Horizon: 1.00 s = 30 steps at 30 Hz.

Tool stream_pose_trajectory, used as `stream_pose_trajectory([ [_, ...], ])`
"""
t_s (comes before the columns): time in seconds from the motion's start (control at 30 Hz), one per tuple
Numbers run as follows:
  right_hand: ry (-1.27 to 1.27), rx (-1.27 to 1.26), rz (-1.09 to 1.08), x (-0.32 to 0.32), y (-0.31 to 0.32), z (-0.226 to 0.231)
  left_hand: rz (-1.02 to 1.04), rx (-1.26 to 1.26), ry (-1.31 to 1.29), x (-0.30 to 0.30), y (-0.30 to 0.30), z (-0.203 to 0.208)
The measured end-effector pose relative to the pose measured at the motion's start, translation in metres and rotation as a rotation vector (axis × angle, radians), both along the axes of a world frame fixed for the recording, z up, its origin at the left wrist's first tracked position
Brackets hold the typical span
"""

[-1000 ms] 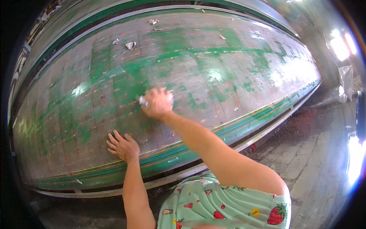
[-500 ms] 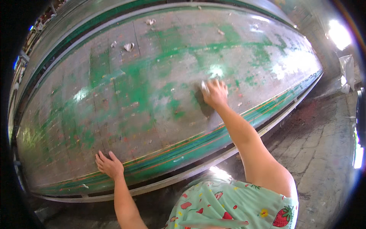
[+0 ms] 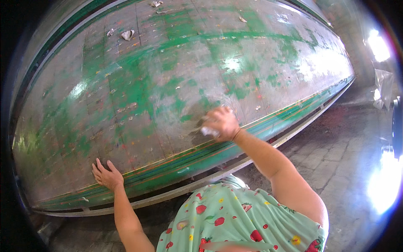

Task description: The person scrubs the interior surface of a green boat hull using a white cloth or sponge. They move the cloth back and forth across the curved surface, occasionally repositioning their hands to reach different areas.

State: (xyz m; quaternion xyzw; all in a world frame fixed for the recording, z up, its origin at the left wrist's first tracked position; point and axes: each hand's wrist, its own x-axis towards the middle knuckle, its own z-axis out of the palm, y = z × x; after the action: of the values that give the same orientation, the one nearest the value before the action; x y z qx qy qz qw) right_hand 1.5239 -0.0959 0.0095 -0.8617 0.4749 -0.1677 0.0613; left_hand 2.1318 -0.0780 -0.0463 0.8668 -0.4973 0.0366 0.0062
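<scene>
Before me stretches a long, broad worktable (image 3: 136, 90), its grey top blotched with green and smeared with a wet-looking sheen. My right hand (image 3: 223, 122), blurred by motion, presses a white crumpled wad (image 3: 209, 132) against the top near the front edge. Whether the wad is cloth or paper I cannot make out. My left hand (image 3: 110, 175) lies on the table's near edge to the left, fingers spread and holding nothing.
Crumpled pale scraps (image 3: 127, 35) lie farther back on the top. A light rail (image 3: 197, 185) runs below the table's green, orange-striped side. Grey paved floor (image 3: 331, 168) extends to the right, where a translucent plastic sheet (image 3: 383, 84) hangs.
My right hand has swept toward me and slightly left with the white wad. My left hand appears a little farther left and higher as the view has shifted; it remains at the edge.
</scene>
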Motion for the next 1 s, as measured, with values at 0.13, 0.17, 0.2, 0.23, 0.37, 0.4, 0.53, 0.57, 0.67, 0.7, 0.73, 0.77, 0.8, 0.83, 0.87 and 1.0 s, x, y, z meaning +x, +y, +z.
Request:
stream_pose_trajectory([
  [0.13, 0.081, -0.095, -0.369, -0.018, -0.104, -0.006, -0.017, -0.054, -0.001, 0.005, 0.003, -0.007],
  [0.17, 0.018, -0.121, -0.510, -0.002, -0.139, -0.008, -0.029, -0.069, 0.002, 0.006, 0.003, -0.009],
  [0.2, 0.016, -0.161, -0.594, 0.019, -0.170, -0.009, -0.039, -0.085, -0.005, 0.007, 0.004, -0.010],
  [0.23, 0.003, -0.151, -0.614, 0.047, -0.194, -0.009, -0.041, -0.088, -0.015, 0.007, 0.004, -0.011],
  [0.37, -0.010, 0.019, -0.293, 0.166, -0.177, -0.007, -0.057, -0.097, -0.008, 0.008, 0.004, -0.010],
  [0.4, -0.057, 0.047, -0.185, 0.189, -0.149, -0.006, -0.056, -0.088, -0.018, 0.008, 0.004, -0.010],
  [0.53, -0.032, 0.018, 0.103, 0.181, -0.018, -0.009, -0.036, -0.045, -0.027, 0.008, 0.001, -0.006],
  [0.57, -0.060, 0.017, 0.096, 0.148, 0.006, -0.011, -0.032, -0.022, -0.036, 0.008, 0.000, -0.006],
  [0.67, -0.016, 0.059, -0.020, 0.035, 0.038, -0.011, -0.016, -0.012, -0.029, 0.008, -0.002, -0.007],
  [0.7, 0.000, -0.028, -0.067, 0.004, 0.030, -0.013, -0.016, -0.019, -0.029, 0.008, -0.001, -0.009],
  [0.73, 0.044, 0.040, -0.092, -0.024, 0.017, -0.013, -0.003, -0.010, -0.033, 0.009, -0.001, -0.010],
  [0.77, 0.104, -0.010, -0.122, -0.041, -0.004, -0.016, -0.029, -0.045, -0.048, 0.010, -0.001, -0.011],
  [0.8, 0.107, -0.056, -0.146, -0.052, -0.029, -0.018, -0.043, -0.062, -0.059, 0.011, 0.000, -0.013],
  [0.83, 0.159, -0.114, -0.196, -0.058, -0.061, -0.020, -0.043, -0.053, -0.075, 0.012, 0.002, -0.015],
  [0.87, 0.184, -0.072, -0.358, -0.057, -0.095, -0.021, -0.063, -0.092, -0.054, 0.012, 0.004, -0.017],
  [1.0, 0.053, -0.249, -0.640, 0.016, -0.223, -0.019, -0.078, -0.147, -0.027, 0.017, 0.008, -0.023],
])
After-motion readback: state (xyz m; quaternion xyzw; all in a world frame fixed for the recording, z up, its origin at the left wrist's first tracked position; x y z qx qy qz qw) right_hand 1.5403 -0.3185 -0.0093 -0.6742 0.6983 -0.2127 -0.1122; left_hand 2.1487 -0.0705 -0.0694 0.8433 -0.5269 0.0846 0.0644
